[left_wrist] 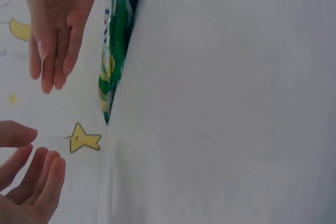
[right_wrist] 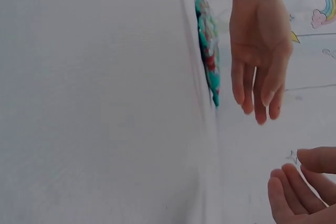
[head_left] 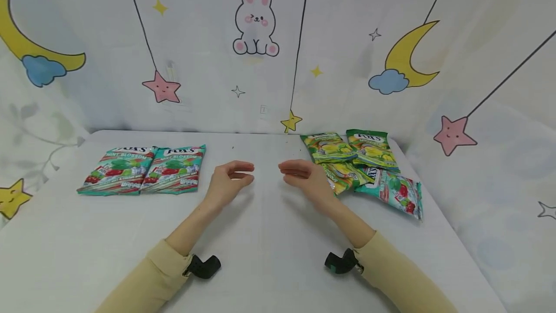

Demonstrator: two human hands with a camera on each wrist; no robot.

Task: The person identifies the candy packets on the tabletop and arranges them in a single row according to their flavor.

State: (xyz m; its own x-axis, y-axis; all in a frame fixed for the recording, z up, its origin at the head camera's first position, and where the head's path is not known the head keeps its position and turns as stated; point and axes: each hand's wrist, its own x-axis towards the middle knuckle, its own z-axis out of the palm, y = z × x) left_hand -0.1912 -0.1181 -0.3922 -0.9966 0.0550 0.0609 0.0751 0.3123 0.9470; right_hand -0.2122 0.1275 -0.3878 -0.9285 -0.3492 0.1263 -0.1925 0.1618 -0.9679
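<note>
My left hand (head_left: 226,183) hovers above the table with its fingers loosely bent and nothing in them. Facing it across a gap, my right hand (head_left: 309,181) is likewise without anything in its grasp. Left of the left hand lie two teal FOX'S candy bags side by side, the nearer one (head_left: 173,170) and the outer one (head_left: 119,170). By the right hand is a cluster of green-and-yellow FOX'S bags (head_left: 372,149), its front bag (head_left: 345,177) partly hidden behind that hand. Another teal bag (head_left: 397,192) slants at the cluster's front right.
A white-covered table (head_left: 260,260) carries everything, backed by a white curtain (head_left: 208,62) printed with moons, stars and a rabbit. Black wrist cameras stick out from the left sleeve (head_left: 147,274) and the right sleeve (head_left: 399,274).
</note>
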